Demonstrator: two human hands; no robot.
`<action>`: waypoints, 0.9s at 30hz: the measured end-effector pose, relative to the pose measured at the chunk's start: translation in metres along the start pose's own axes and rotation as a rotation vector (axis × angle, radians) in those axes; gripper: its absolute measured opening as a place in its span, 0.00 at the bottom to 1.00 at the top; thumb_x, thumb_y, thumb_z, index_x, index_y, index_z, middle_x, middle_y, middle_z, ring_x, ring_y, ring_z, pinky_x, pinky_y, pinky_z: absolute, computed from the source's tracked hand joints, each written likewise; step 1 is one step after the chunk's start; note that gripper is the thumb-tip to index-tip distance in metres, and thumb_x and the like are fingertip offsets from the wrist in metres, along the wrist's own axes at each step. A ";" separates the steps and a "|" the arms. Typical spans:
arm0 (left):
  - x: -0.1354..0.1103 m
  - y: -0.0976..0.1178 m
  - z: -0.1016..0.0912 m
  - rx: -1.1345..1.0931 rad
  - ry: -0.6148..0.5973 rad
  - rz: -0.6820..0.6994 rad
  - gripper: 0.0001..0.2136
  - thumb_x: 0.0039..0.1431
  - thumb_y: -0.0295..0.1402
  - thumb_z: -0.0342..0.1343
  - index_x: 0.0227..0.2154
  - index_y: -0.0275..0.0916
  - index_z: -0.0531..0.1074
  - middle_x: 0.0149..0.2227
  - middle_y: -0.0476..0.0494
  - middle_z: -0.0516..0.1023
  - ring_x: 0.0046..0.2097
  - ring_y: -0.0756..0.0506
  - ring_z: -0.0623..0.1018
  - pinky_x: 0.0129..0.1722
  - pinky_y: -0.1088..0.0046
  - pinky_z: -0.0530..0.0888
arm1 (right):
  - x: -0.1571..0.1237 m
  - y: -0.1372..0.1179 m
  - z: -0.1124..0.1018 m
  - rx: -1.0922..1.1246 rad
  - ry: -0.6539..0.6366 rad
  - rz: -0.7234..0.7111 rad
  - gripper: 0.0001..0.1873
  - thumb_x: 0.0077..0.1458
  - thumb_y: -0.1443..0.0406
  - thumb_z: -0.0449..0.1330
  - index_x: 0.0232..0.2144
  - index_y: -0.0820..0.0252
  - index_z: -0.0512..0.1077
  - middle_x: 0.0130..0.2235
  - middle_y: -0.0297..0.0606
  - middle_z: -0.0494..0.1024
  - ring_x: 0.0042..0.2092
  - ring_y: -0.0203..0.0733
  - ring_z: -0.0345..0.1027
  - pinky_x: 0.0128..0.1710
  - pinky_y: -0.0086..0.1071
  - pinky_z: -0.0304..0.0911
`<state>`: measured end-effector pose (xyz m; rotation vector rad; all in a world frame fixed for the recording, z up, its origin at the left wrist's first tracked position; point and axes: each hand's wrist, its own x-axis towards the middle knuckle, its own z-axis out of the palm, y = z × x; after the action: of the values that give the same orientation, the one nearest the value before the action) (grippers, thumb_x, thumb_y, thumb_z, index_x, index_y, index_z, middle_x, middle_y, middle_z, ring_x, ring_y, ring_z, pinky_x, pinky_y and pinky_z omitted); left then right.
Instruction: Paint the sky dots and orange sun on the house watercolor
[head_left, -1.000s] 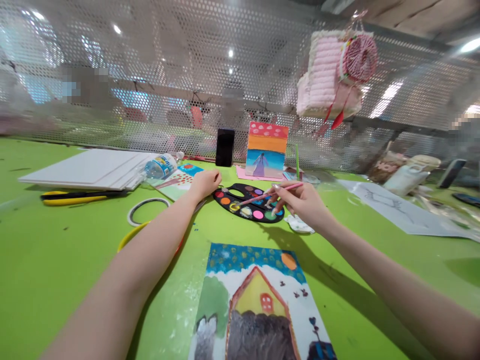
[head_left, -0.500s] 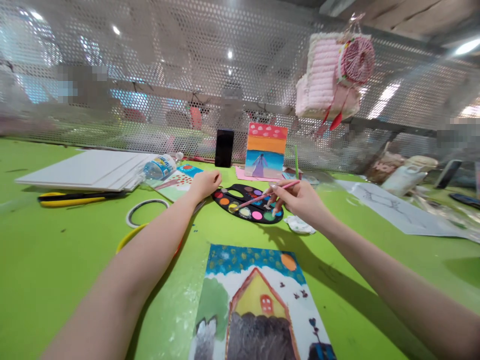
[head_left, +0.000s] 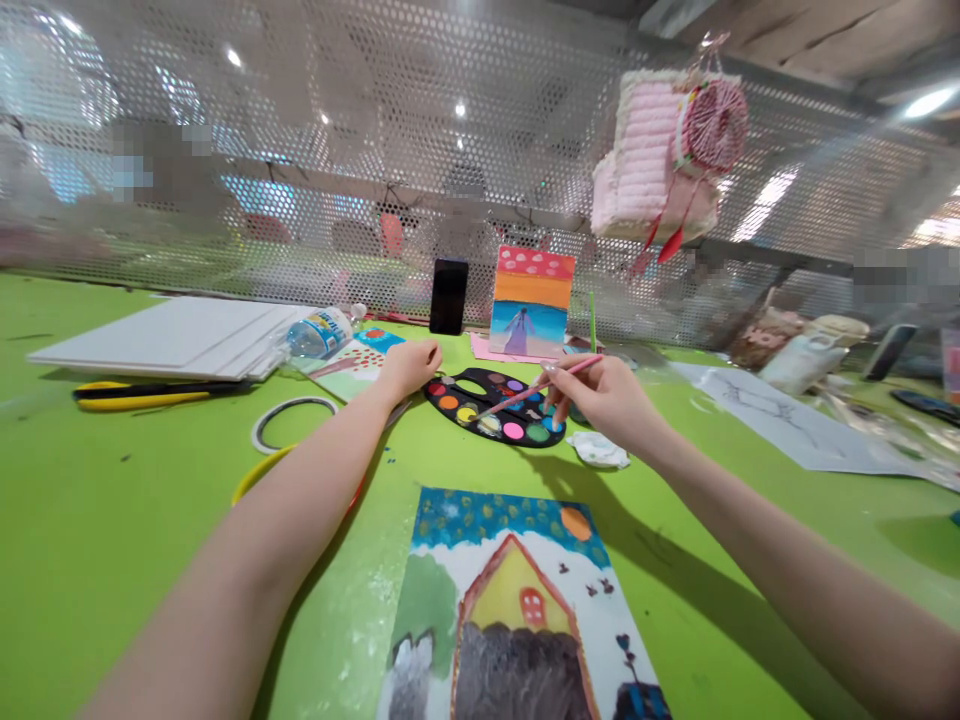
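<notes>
The house painting [head_left: 517,590] lies flat at the bottom centre of the frame, square to me, probably so that all of it stays within reach. The black palette [head_left: 480,398] sits just beyond it, mid-frame, with its paint wells facing up between my arms, which seems to keep the colours close while leaving the picture uncovered. The crumpled tissue [head_left: 598,450] rests just right of the palette, handy, I'd judge, for dabbing. My right hand [head_left: 611,395], right of centre, is closed in a pen-like pinch on the pink brush [head_left: 517,397], slanting it down leftward to the yellow well; the tip is too small to tell whether it is in the paint. My left hand [head_left: 410,368] is curled in at the palette's left end; its fingers are hidden, so I can't tell whether they grip the rim.
</notes>
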<state>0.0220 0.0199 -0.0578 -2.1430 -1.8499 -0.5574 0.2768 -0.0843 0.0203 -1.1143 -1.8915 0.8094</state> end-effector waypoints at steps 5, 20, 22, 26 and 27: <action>0.001 0.000 0.001 0.001 -0.003 0.002 0.18 0.65 0.38 0.40 0.37 0.36 0.76 0.35 0.35 0.81 0.37 0.38 0.79 0.29 0.68 0.61 | -0.001 -0.002 0.001 -0.002 0.053 -0.065 0.14 0.57 0.58 0.59 0.28 0.64 0.73 0.25 0.40 0.78 0.19 0.36 0.71 0.22 0.29 0.66; 0.000 0.000 0.000 0.002 -0.005 -0.012 0.18 0.65 0.38 0.40 0.37 0.37 0.76 0.35 0.36 0.81 0.36 0.40 0.79 0.30 0.69 0.63 | 0.003 -0.003 0.006 -0.025 0.002 -0.028 0.13 0.58 0.61 0.57 0.28 0.64 0.73 0.28 0.41 0.79 0.18 0.34 0.68 0.21 0.28 0.64; 0.000 0.000 0.000 0.006 -0.004 -0.009 0.18 0.65 0.38 0.40 0.36 0.38 0.76 0.35 0.37 0.81 0.36 0.40 0.79 0.31 0.69 0.64 | 0.003 -0.002 0.009 -0.043 -0.012 0.000 0.12 0.59 0.63 0.56 0.27 0.64 0.73 0.26 0.40 0.79 0.17 0.33 0.67 0.21 0.28 0.62; 0.000 -0.001 0.000 0.016 0.000 -0.010 0.18 0.65 0.38 0.41 0.36 0.38 0.76 0.35 0.37 0.81 0.36 0.40 0.79 0.31 0.69 0.64 | -0.001 -0.004 0.000 -0.028 0.086 -0.048 0.13 0.57 0.60 0.58 0.26 0.64 0.73 0.25 0.39 0.77 0.18 0.33 0.67 0.20 0.28 0.62; 0.001 -0.001 0.001 0.016 0.001 -0.011 0.18 0.64 0.38 0.41 0.36 0.38 0.76 0.35 0.37 0.81 0.36 0.40 0.79 0.31 0.69 0.64 | -0.003 -0.006 -0.005 0.001 0.126 -0.078 0.13 0.57 0.59 0.59 0.26 0.64 0.73 0.26 0.39 0.78 0.19 0.33 0.67 0.20 0.28 0.62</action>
<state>0.0208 0.0211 -0.0582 -2.1232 -1.8607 -0.5435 0.2800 -0.0885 0.0266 -1.0590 -1.8174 0.6811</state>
